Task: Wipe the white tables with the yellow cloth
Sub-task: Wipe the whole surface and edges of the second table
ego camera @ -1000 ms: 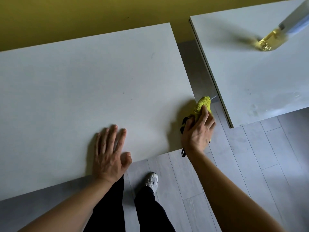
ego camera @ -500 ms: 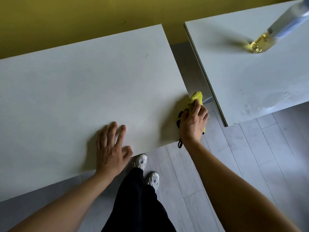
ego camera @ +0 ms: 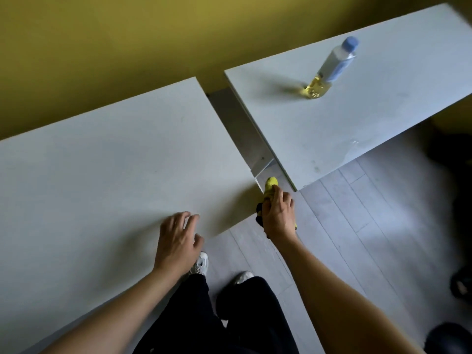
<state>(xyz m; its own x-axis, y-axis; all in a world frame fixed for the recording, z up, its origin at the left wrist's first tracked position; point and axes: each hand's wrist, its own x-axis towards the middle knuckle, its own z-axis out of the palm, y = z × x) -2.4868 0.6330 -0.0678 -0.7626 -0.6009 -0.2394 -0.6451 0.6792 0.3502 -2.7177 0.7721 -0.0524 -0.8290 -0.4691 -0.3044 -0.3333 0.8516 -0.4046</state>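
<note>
**Cloth held at corner of left counter, left hand over the edge**

Right hand [ego camera: 278, 215] grips the cloth [ego camera: 270, 185], fingers [ego camera: 277, 198] curled round it. Only the yellow tip pokes out ahead of the knuckles, plus a small yellow bit by the wrist; the rest is hidden under the hand. A dark strip or edge [ego camera: 259, 215] shows on the thumb side of the hand; can't tell if it is part of the cloth. The cloth sits just at the near right corner of the left counter [ego camera: 102, 175], over the gap between the two counters; can't tell if it touches the top or hangs just off it.

Left hand [ego camera: 176, 241] is above the near edge of the left counter, fingers [ego camera: 189, 217] loosely bent, holding nothing. They are motion-blurred, so contact with the top is unclear.

Right counter [ego camera: 357, 111] is well apart from the cloth, its right end cut off by the frame. A bottle [ego camera: 329, 70] stands on it: blue cap, clear body, yellow liquid at the bottom, blurred. A wet-looking smear [ego camera: 352, 146] shows near its front edge. A grey side panel [ego camera: 242, 129] is visible in the gap.

Below: dark trousers [ego camera: 204, 315] and two pale shoes [ego camera: 201, 261], partly hidden by the left arm and trouser legs, on a grey plank floor [ego camera: 357, 226]. Dark shapes [ego camera: 454, 277] at the right edge are too dim to identify. Yellow wall [ego camera: 127, 34] behind.
</note>
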